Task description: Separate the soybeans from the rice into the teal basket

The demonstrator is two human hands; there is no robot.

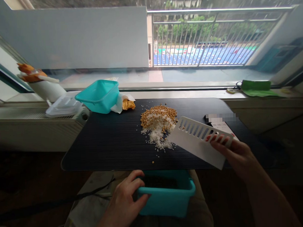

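Note:
My left hand (131,195) grips the left rim of a turquoise plastic basket (166,200), which sits on my lap below the table's front edge. Its inside is dark, so I cannot tell what it holds. My right hand (232,153) is closed on the slotted upper edge of a flat white plastic divider (192,140), tilted over the table's right half. Just left of the divider lies a pile of yellow soybeans (158,111), with white rice (158,134) spilled over its front. One loose bean lies near the front edge.
A second turquoise basket (98,97) stands at the dark table's (105,145) back left, beside crumpled white and orange wrapping (128,103). A phone (221,125) lies at the right. On the sill are a green cloth (257,88) and a clear plastic box (64,105).

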